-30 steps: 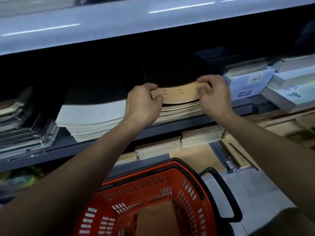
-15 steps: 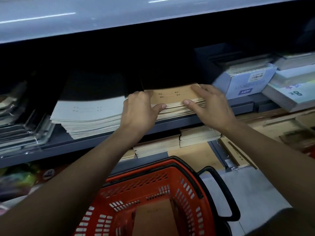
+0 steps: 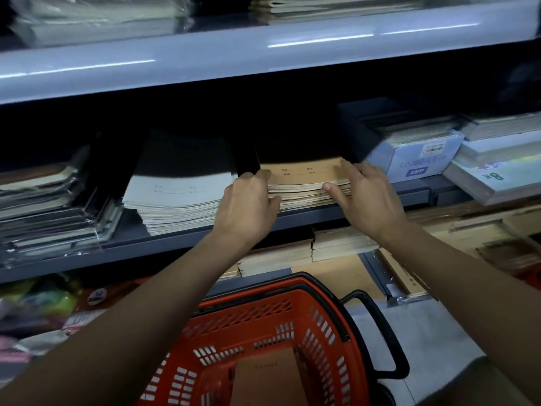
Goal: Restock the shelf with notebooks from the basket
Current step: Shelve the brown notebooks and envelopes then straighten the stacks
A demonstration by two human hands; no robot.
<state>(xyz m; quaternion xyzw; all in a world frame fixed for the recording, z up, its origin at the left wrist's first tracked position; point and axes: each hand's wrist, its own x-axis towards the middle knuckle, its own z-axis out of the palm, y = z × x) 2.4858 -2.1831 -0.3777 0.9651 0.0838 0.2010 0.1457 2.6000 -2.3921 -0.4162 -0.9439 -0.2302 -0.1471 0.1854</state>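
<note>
hands: l [image 3: 247, 206] + r [image 3: 367, 194] flank brown notebook stack [image 3: 304, 183], touching.

- Two bare forearms enter from the bottom corners, with no sleeves in view up to the frame edge.
- The left hand [image 3: 246, 205] and right hand [image 3: 367, 194] wear no gloves.
- No watch, ring or bracelet shows, though the dim light may hide small details.
- Fingernails look short and plain.

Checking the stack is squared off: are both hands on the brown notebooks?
Touching. The head view shows the left hand against the brown notebook stack's left edge and the right hand on its right front.
</note>
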